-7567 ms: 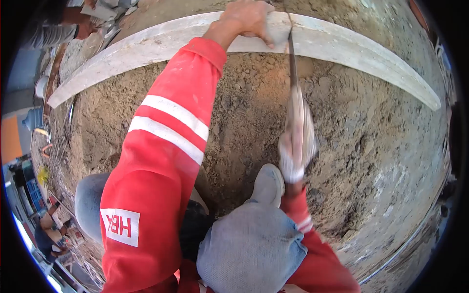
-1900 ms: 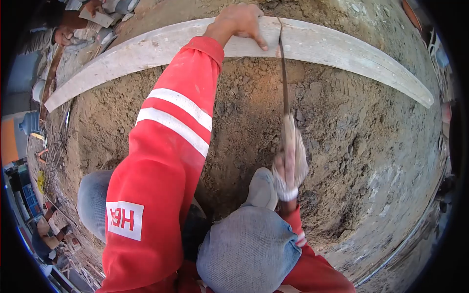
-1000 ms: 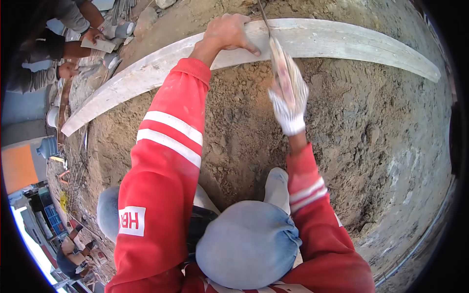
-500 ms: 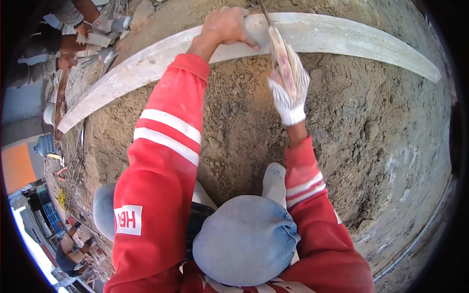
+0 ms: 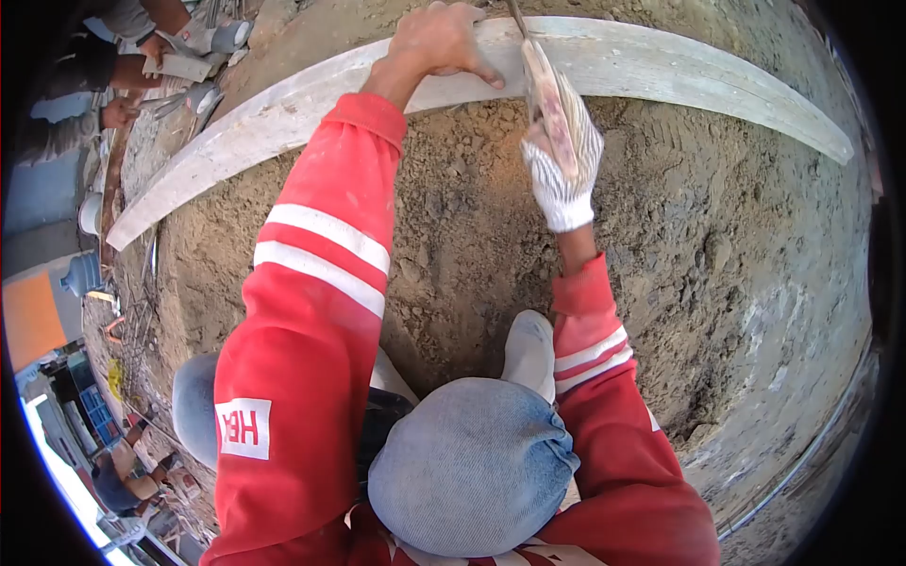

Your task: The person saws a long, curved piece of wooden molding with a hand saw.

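A long pale wooden board (image 5: 642,61), curved by the lens, lies across the soil in front of me. My bare left hand (image 5: 439,42) rests on it, fingers over the far edge and thumb spread on its face. In a white striped glove, my right hand (image 5: 566,156) grips the wooden handle (image 5: 550,108) of a tool. A thin dark metal part (image 5: 516,17) of this tool reaches over the board just right of my left hand; its far end is out of view.
At the upper left a co-worker's hands (image 5: 118,111) are near a flat grey piece (image 5: 179,66). Another person (image 5: 118,481) is at the lower left. A blue water jug (image 5: 83,274) stands at the left. Rough soil (image 5: 462,255) surrounds my feet.
My right hand and the tool have shifted slightly forward. The co-worker's hands at the upper left have moved a little. My left hand stays on the board.
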Demonstrator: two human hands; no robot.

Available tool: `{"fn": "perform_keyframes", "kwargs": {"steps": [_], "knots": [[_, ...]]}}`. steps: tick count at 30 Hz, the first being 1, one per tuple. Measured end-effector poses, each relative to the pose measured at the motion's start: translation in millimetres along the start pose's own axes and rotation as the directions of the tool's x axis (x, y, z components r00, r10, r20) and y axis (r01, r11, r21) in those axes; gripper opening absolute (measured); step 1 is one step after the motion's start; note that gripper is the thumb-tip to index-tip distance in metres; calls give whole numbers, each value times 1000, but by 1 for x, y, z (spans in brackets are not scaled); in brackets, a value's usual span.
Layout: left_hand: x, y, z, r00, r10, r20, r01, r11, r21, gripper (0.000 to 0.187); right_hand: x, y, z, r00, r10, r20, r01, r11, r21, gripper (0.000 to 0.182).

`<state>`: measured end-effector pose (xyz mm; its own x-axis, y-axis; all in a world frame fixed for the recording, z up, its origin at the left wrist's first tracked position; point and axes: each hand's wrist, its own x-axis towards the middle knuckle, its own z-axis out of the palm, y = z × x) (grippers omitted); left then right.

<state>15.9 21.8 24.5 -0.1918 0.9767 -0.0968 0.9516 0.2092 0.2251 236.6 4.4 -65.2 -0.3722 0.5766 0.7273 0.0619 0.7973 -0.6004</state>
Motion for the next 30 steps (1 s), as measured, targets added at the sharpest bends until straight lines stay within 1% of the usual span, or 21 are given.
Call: {"fn": "perform_keyframes", "kwargs": {"steps": [1,3,4,5,6,7,9,10,11,13,14,15,18,20,21,22,24,25,26,27,30], "knots": [[3,-3,4,1000,-4,0,4,1000,-7,94,-9,-19,-11,979,190,69,-191,981,22,60],[13,-17,15,998,25,-58,-23,999,32,93,-50,-54,-42,984,140,109,-123,981,-148,68],[13,-18,12,998,10,-61,-9,1000,28,93,-67,-74,-59,939,279,201,-237,949,-209,71],[16,-16,3,1000,29,-6,-29,1000,10,90,-85,-95,-76,866,410,287,-328,898,-291,74],[18,-15,-2,997,54,55,-54,999,-4,88,-86,-112,-91,863,395,314,-339,915,-219,76],[17,-16,2,996,56,67,-56,998,4,88,-110,-104,-89,802,478,357,-386,872,-302,78],[13,-12,12,1000,1,-16,-1,1000,-18,89,-60,-106,-77,837,434,334,-376,899,-225,77],[14,-10,10,999,26,-23,-26,1000,-9,89,-61,-75,-50,934,290,208,-260,952,-161,78],[9,-8,13,999,20,-48,-18,999,42,85,-62,-43,-26,987,143,80,-133,984,-120,78],[1,-1,13,997,16,-78,-9,995,98,82,2,-26,-8,997,72,33,-71,997,-23,76],[-4,0,12,996,4,-87,3,997,78,82,2,-25,-7,997,67,30,-67,998,-16,76],[-8,1,12,996,-10,-89,15,998,54,83,2,-26,-10,989,130,74,-133,990,41,76],[-8,-4,19,986,46,-160,-33,996,86,83,-30,-67,-38,940,291,176,-272,954,-122,78],[-2,-10,18,985,37,-168,-28,998,58,82,-69,-102,-74,875,394,281,-357,918,-174,74],[2,-12,18,986,47,-157,-41,998,40,82,-83,-117,-91,883,348,314,-292,932,-214,71],[8,-15,17,987,43,-154,-37,998,42,82,-102,-122,-101,874,364,322,-328,930,-163,73],[13,-15,17,999,6,-44,-6,1000,6,81,-85,-120,-92,862,395,316,-340,915,-216,73],[11,-9,11,998,25,-52,-25,1000,14,81,-66,-106,-80,871,398,290,-322,906,-275,73],[5,-3,6,997,14,-75,-11,999,40,81,-55,-67,-50,956,238,172,-206,961,-182,75],[-4,3,9,997,-9,-79,14,999,53,82,-48,-33,-23,994,88,58,-82,991,-104,77],[-7,-2,14,992,13,-123,-9,1000,29,80,6,-34,0,980,197,40,-200,975,100,78]]}}
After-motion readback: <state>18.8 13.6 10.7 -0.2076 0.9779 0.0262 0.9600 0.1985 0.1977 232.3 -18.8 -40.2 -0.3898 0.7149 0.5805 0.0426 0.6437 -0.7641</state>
